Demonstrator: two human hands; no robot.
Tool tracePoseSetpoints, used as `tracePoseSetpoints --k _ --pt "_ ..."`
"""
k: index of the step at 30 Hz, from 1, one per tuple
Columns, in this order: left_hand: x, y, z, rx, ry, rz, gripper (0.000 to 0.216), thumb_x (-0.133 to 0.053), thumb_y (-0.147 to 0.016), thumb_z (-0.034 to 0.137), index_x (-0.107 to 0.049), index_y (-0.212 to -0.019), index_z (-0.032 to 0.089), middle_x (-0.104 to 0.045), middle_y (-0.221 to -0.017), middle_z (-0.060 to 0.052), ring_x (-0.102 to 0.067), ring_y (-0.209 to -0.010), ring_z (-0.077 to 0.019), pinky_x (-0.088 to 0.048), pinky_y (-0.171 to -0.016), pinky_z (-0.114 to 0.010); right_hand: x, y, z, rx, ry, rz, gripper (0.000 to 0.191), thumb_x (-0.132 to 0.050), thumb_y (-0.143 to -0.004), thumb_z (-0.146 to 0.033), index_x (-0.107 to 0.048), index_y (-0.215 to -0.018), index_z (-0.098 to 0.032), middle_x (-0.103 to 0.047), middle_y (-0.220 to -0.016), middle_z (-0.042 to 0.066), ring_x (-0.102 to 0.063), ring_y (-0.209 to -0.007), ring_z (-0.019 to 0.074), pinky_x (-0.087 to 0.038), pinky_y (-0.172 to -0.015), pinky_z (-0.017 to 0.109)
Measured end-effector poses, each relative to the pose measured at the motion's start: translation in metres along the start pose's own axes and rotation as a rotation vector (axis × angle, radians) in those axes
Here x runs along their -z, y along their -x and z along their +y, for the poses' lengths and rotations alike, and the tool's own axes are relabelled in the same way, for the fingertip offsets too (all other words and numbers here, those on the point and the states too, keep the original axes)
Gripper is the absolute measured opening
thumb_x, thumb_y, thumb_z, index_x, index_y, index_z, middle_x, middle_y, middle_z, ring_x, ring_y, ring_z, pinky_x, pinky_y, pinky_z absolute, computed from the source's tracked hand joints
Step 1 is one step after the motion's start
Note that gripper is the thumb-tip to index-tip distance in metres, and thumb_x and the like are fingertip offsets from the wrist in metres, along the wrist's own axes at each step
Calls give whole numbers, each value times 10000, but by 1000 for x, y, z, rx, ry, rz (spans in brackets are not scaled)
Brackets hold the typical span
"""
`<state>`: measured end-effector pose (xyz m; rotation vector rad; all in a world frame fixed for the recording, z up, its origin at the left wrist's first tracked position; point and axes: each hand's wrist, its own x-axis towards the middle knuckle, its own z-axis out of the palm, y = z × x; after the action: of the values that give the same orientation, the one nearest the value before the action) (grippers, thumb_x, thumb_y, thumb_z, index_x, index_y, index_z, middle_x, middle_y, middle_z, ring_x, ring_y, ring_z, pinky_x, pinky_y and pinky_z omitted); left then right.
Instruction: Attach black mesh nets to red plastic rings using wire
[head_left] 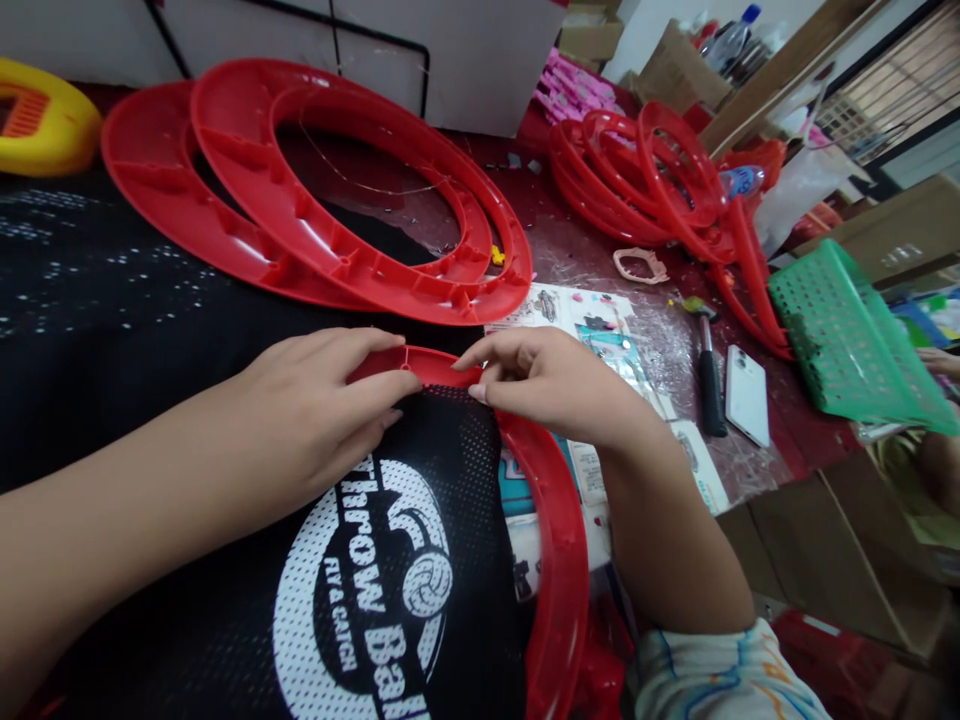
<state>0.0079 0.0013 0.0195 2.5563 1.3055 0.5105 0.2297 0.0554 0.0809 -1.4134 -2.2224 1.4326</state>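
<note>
Black mesh fabric (465, 480), printed in white with "Throw Ball" and "Fly & Catch", lies over a red plastic ring (559, 540). My left hand (322, 400) grips the ring's far rim, its thumb along the mesh edge and its index finger on the outer side. Beside it, my right hand (555, 380) pinches the mesh edge against the same rim, index finger curled over and thumb below. Fabric covers much of the ring's left and near parts. Fingertips under my left hand are partly hidden.
Two large red rings (360, 270) overlap just beyond my hands. More red rings (645, 180) pile up at the back right. A hammer (711, 380), a white phone (747, 395) and a green basket (847, 330) are on the right. A yellow plastic piece (60, 125) sits far left.
</note>
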Motion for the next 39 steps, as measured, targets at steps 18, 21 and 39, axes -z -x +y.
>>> tracePoseSetpoints --k 18,21,39 --pt "4 5 2 -48 -4 46 382 -370 -925 318 -608 -1190 181 -515 -1334 -179 -541 -1180 -354 -502 -925 -532 -9 14 -13 233 520 16 263 -506 -792 -85 -668 -986 -156 -666 -773 -3 -559 -690 105 -352 -645 219" --pt "7 6 2 -73 -3 66 396 -391 -915 309 -575 -1246 195 -523 -1337 -172 -553 -1180 -339 -518 -918 -500 -10 14 -14 215 644 75 252 -515 -787 -95 -660 -989 -139 -661 -793 20 -545 -703 122 -339 -641 235" --pt "33 -4 3 181 -95 -90 356 -397 -915 191 -521 -1248 170 -611 -1178 -146 -611 -1005 -285 -492 -873 -444 -47 40 -34 0 1081 11 280 -505 -928 -311 -719 -930 -130 -695 -840 130 -652 -748 256 -371 -549 317"
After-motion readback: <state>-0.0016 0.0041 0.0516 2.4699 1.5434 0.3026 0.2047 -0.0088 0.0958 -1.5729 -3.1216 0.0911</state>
